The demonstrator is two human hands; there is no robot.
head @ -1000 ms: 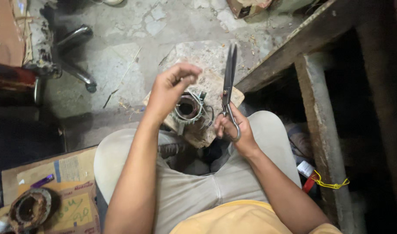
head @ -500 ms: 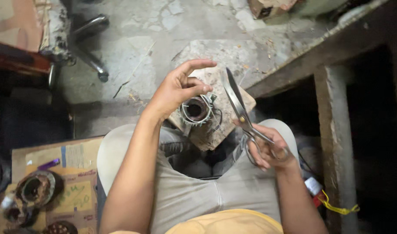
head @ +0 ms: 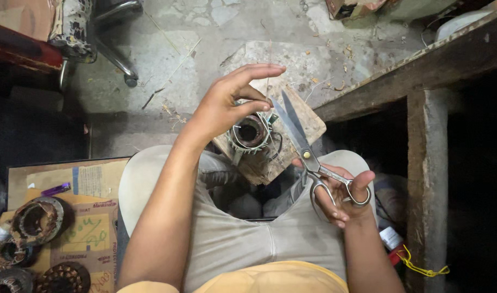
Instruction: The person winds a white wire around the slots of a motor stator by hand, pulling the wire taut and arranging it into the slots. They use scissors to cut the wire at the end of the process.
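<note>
Up close, the rusty wire-wound stator [head: 252,133] sits pinched by left fingers [head: 254,104], right fingers [head: 346,209] gripping steel scissors [head: 308,152].

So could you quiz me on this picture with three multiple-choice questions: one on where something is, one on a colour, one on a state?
1. Where does the ring-shaped motor part sit?
A. on the wooden block between the knees
B. on the cardboard
C. on the bench

2. What colour is the marker pen on the cardboard?
A. green
B. purple
C. white

3. How are the scissors held?
A. lying on the floor
B. in the left hand, shut
C. in the right hand, blades pointing up toward the motor part

Answers: 1 A, it rests on the wooden block under the left hand. 2 B, it shows purple. 3 C, the right hand has its fingers through the handles.
</note>
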